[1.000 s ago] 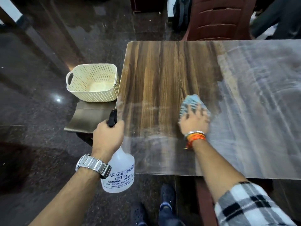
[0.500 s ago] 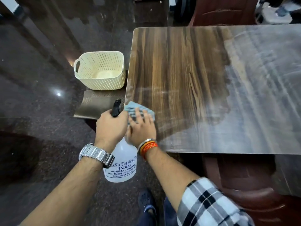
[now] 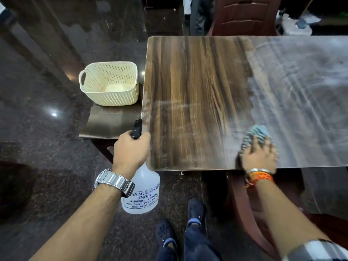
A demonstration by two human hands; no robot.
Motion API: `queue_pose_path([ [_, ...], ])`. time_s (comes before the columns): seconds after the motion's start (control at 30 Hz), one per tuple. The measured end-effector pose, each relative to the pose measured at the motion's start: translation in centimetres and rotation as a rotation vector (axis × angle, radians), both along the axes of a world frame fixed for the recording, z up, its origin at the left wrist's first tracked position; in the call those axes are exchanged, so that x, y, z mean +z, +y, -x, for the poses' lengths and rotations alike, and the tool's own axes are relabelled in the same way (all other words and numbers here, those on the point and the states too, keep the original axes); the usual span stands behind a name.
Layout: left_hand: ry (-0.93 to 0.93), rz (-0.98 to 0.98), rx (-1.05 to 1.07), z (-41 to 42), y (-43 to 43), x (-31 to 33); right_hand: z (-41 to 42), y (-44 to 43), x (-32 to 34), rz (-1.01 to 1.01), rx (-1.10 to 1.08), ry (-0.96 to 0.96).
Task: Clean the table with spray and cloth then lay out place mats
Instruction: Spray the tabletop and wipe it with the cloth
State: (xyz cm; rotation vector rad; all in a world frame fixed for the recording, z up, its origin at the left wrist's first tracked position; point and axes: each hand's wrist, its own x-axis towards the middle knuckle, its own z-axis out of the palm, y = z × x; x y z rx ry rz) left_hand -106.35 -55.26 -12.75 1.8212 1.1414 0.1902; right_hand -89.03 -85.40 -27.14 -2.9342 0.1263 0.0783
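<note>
Looking down from the head view, the person's left grip [image 3: 131, 149] is curled tight round the neck of the spray bottle [image 3: 143, 193], which is held just off the surface's [image 3: 197, 81] near-left corner. The right grip [image 3: 259, 159] lies flat with its fingers spread, pressing the blue cloth [image 3: 254, 133] onto the surface near its front edge, where the wood looks hazy and smeared. A cream basket [image 3: 111, 95] sits on brown place mats [image 3: 111, 123] just left of the surface.
</note>
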Motion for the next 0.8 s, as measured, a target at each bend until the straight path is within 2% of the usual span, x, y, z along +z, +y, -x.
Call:
queue_pose_path([
  [0.13, 0.003, 0.026, 0.017, 1.1, 0.2, 0.3, 0.5, 0.5, 0.6, -0.063, -0.155, -0.031],
  [0.2, 0.01, 0.019, 0.023, 1.7, 0.3, 0.4, 1.8, 4.4, 1.1, -0.091, -0.103, -0.022],
  [0.33, 0.018, 0.019, 0.037, 2.7, 0.7, 0.4, 7.5, 15.5, 1.0, -0.032, 0.288, 0.056],
  [0.47, 0.01, -0.042, 0.07, 3.1, 1.1, 0.3, 14.1, 24.2, 1.5, -0.029, 0.734, 0.052],
  [0.6, 0.001, -0.052, 0.058, 2.7, 1.1, -0.2, 14.2, 25.0, 1.9, -0.123, 0.905, 0.065],
  [0.67, 0.008, -0.032, 0.037, 2.2, 0.9, -0.3, 12.5, 23.4, 1.7, -0.123, 0.906, 0.105],
  [0.8, 0.002, -0.019, 0.021, 1.1, 1.0, -0.4, 6.0, 17.4, 1.0, -0.097, 0.496, 0.037],
])
